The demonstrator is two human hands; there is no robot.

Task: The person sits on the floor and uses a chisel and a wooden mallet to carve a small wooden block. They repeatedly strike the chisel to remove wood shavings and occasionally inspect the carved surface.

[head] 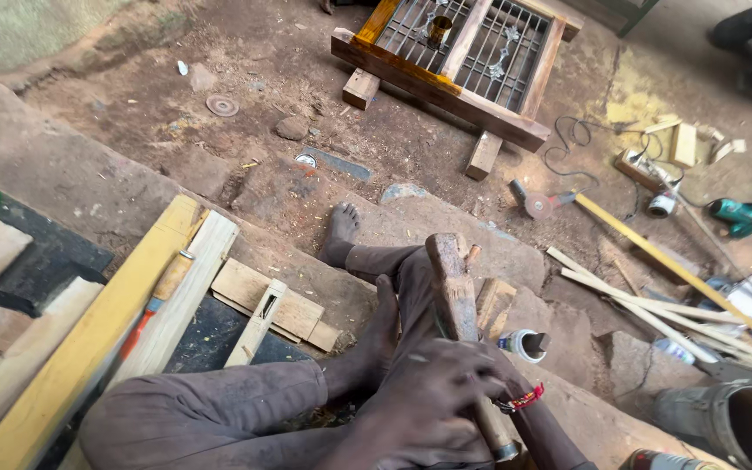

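Head view: seated person grips a worn wooden tool over the lap.

Left hand (433, 392) wraps the tool's handle low down, fingers curled tight; right hand (502, 370), red wristband, appears closed behind it, mostly hidden. Wooden mallet (453, 283) stands upright above both hands, likely steadied so between the knees. Small white container (526, 345) sits just beside.

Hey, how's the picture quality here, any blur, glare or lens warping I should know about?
Head view: soft, even daylight, no hard shadows or glare. The hands gripping the wooden mallet are slightly motion-blurred. The wide lens bends straight edges near the borders, such as the yellow plank. The wooden window frame farther off stays reasonably sharp.
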